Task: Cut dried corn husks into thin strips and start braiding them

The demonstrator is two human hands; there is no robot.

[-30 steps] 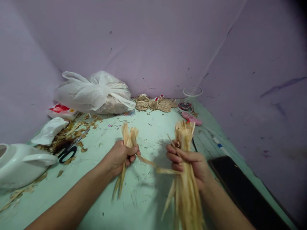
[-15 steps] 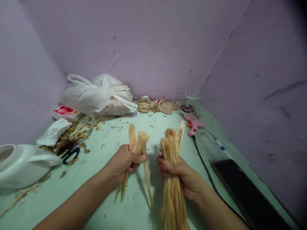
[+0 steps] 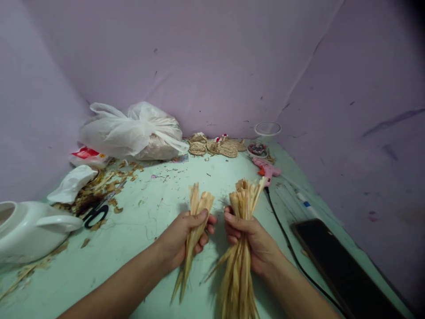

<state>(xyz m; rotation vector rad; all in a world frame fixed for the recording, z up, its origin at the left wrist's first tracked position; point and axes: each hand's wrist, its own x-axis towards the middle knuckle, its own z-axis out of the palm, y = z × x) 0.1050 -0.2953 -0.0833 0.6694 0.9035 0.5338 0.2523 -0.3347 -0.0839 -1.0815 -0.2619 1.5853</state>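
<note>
My left hand (image 3: 192, 235) is closed around a few dried corn husk strips (image 3: 199, 226), thumb pressed on top, their pointed ends hanging toward me. In my right hand (image 3: 244, 237) is a thick bundle of similar dried husk strips (image 3: 238, 279); the fingers wrap it below its wide, frayed upper ends. The bundle's long tails fan out downward over the pale green table (image 3: 139, 257). One strip sticks out from the bundle to the left. Both hands are held apart from each other above the table.
At the left lie a white pitcher (image 3: 33, 232), black-handled scissors (image 3: 96, 215) and husk scraps. A white plastic bag (image 3: 133, 133) and woven slippers (image 3: 227, 148) sit at the back. On the right are a pink glue gun (image 3: 267, 168) with its cord and a black phone (image 3: 341, 266).
My left hand has moved right and turned, its strips now gathered together. The bundle in my right hand has dropped slightly, and its tails have spread.
</note>
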